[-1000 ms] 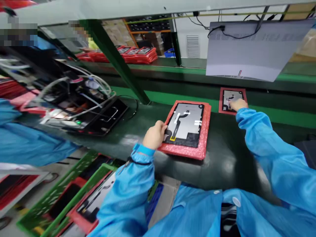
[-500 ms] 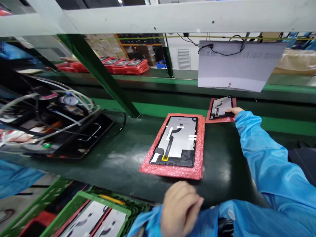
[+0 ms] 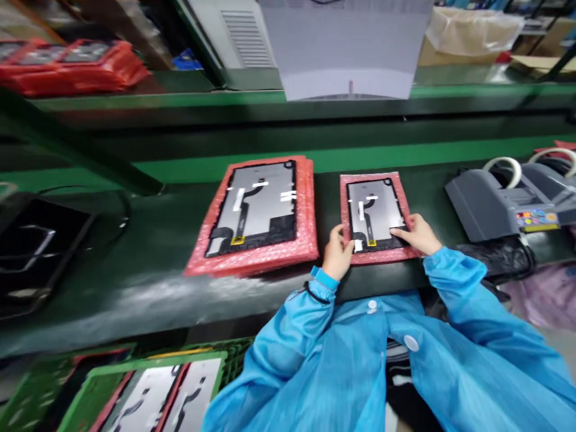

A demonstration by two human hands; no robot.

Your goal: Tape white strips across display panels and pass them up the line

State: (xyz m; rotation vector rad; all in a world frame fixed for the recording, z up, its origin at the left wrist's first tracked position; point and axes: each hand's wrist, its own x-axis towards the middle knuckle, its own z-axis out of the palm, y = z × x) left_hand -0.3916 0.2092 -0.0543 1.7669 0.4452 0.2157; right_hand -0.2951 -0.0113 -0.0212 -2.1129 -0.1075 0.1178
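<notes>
A tablet screen [image 3: 380, 210], grey-backed with a black ribbon cable, lies on a pink bubble-wrap bag [image 3: 344, 195] in front of me. My left hand [image 3: 337, 252] pinches the bag's lower left edge, its thumb close to the screen's corner. From the right side, my right hand [image 3: 418, 235] grips screen and bag together, with the thumb across the screen's lower right part; its other fingers are partly hidden. To the left, a larger-looking tablet screen [image 3: 265, 204] rests on a stack of pink bubble-wrap bags [image 3: 307, 228], touched by neither hand.
Grey tape dispensers [image 3: 486, 201] stand on the right of the dark green bench [image 3: 157, 252]. A green crate [image 3: 220, 360] with more screens sits below the front edge. Red-wrapped stacks [image 3: 99, 66] occupy the back shelf. A grey panel [image 3: 346, 48] hangs ahead.
My left hand has moved from near the bench's front edge to the smaller bag's left side. Screen and bag are now nearer to me, still in my right hand. The view has swung right.
</notes>
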